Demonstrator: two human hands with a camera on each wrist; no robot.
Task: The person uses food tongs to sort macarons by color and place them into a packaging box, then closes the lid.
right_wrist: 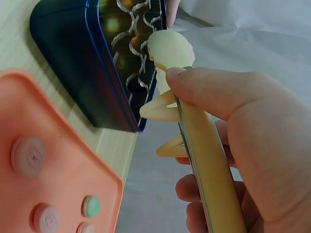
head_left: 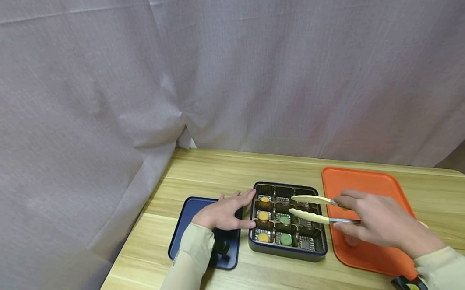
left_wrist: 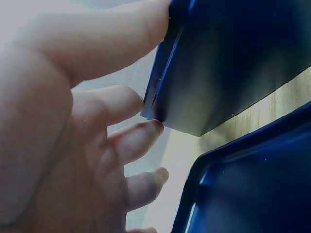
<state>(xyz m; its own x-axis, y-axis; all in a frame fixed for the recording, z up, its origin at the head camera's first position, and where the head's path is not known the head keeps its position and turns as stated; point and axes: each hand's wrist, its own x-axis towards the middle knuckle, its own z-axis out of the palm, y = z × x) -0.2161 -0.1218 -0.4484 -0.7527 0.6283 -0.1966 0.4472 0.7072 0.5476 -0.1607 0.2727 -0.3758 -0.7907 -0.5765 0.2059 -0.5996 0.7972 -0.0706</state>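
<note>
My right hand (head_left: 374,218) grips a pair of metal tongs (right_wrist: 206,160) with cream scalloped tips. Those tips are spread apart over the dark blue divided box (head_left: 290,252), around its middle and right columns, with nothing visible between them. The left hand (head_left: 225,211) touches the box's left edge with thumb and fingertips, its fingers fairly straight, as the left wrist view also shows. Inside the box's clear insert, yellow round sweets (head_left: 263,237) occupy the left column, one per compartment. Green round sweets (head_left: 286,239) sit in the middle column's centre and front compartments.
An orange tray (head_left: 366,180) lies right of the box, partly under my right arm. It carries several pink sweets (right_wrist: 28,156) and a green sweet (right_wrist: 91,206). The blue lid (head_left: 191,208) lies beneath my left hand and wrist. A grey curtain (head_left: 259,76) hangs behind the table.
</note>
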